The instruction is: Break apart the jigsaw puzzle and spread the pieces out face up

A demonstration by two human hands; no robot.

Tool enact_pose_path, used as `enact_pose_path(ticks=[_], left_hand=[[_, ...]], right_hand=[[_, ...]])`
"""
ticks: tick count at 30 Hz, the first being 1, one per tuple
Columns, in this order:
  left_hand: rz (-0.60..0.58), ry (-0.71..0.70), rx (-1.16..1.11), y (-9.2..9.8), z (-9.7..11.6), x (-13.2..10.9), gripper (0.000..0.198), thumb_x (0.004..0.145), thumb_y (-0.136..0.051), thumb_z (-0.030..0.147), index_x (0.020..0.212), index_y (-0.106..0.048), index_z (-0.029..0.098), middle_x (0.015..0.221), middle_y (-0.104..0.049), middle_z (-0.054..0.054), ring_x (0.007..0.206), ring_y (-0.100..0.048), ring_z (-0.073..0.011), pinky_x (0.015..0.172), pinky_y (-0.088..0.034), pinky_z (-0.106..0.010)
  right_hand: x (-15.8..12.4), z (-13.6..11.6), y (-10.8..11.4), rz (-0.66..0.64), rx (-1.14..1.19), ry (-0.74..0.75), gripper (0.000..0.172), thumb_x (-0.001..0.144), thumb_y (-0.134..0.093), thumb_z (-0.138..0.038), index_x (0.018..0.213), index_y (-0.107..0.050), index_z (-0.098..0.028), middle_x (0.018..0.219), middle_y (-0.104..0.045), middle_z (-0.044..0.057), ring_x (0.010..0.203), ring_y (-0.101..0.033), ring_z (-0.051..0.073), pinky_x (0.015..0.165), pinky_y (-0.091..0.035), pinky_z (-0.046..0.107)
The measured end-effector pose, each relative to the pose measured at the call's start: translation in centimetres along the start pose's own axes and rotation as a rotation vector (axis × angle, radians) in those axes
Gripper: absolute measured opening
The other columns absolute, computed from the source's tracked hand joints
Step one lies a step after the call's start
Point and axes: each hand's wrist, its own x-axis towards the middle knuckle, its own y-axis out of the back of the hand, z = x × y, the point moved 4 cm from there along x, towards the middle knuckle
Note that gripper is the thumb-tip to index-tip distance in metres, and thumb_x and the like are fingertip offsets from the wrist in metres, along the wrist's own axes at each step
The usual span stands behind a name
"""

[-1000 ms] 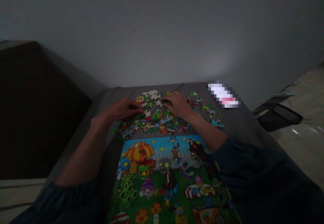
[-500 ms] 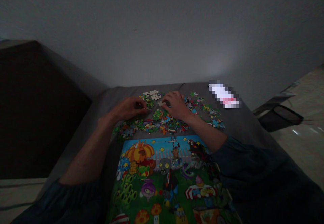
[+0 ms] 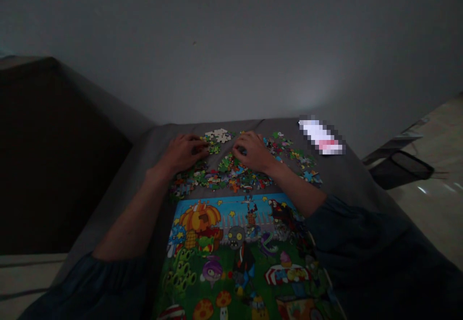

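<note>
Loose jigsaw pieces (image 3: 235, 169) lie scattered in a wide band on a grey cloth. My left hand (image 3: 184, 152) is at the left side of this band, beside a small group of green pieces (image 3: 214, 149). Its thumb and fingers are apart, and I see nothing between them. Over the middle of the pieces, my right hand (image 3: 252, 151) is curled with thumb and forefinger close together. Whatever may be at those fingertips is too dark and small to make out. Several pieces with pale backs up (image 3: 219, 135) form a patch between the hands at the far side.
A colourful cartoon picture sheet (image 3: 235, 257) lies nearest me, below the pieces. A phone with a lit, blurred screen (image 3: 320, 136) rests at the far right of the grey cloth surface (image 3: 144, 141). A pale wall (image 3: 231, 69) rises behind; a dark block (image 3: 54, 165) stands left.
My left hand has drawn slightly left and its pinch has opened; the piece at its fingertips is no longer seen there. The pale piece at my right fingertips is also out of sight.
</note>
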Motion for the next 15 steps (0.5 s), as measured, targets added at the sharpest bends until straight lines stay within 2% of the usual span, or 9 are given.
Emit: enact_pose_path(ticks=[5, 12, 15], left_hand=[[0.011, 0.004, 0.067, -0.8, -0.5, -0.3, 0.046, 0.101, -0.061, 0.059, 0.134, -0.076, 0.030, 0.143, -0.066, -0.012, 0.129, -0.059, -0.0342, 0.113, -0.045, -0.053], [0.054, -0.124, 0.065, -0.2, 0.4, -0.2, 0.035, 0.105, -0.056, 0.046, 0.123, -0.082, 0.031, 0.131, -0.074, -0.009, 0.119, -0.066, -0.0305, 0.106, -0.049, -0.046], [0.072, -0.166, 0.052, -0.3, 0.5, -0.1, 0.036, 0.106, -0.054, 0.045, 0.119, -0.083, 0.030, 0.124, -0.077, -0.010, 0.112, -0.069, -0.0294, 0.101, -0.051, -0.043]], right_hand=[[0.1, 0.3, -0.1, 0.009, 0.008, 0.039, 0.019, 0.100, -0.057, -0.024, 0.096, -0.075, -0.022, 0.114, -0.077, 0.010, 0.115, -0.059, 0.028, 0.105, -0.042, 0.045], [0.3, 0.8, 4.0, 0.037, -0.015, 0.040, 0.023, 0.106, -0.053, -0.027, 0.109, -0.075, -0.021, 0.115, -0.077, 0.010, 0.111, -0.066, 0.026, 0.102, -0.048, 0.044], [1.3, 1.0, 4.4, -0.001, -0.058, 0.013, 0.025, 0.106, -0.053, -0.024, 0.116, -0.075, -0.018, 0.119, -0.077, 0.011, 0.112, -0.068, 0.024, 0.101, -0.051, 0.042]])
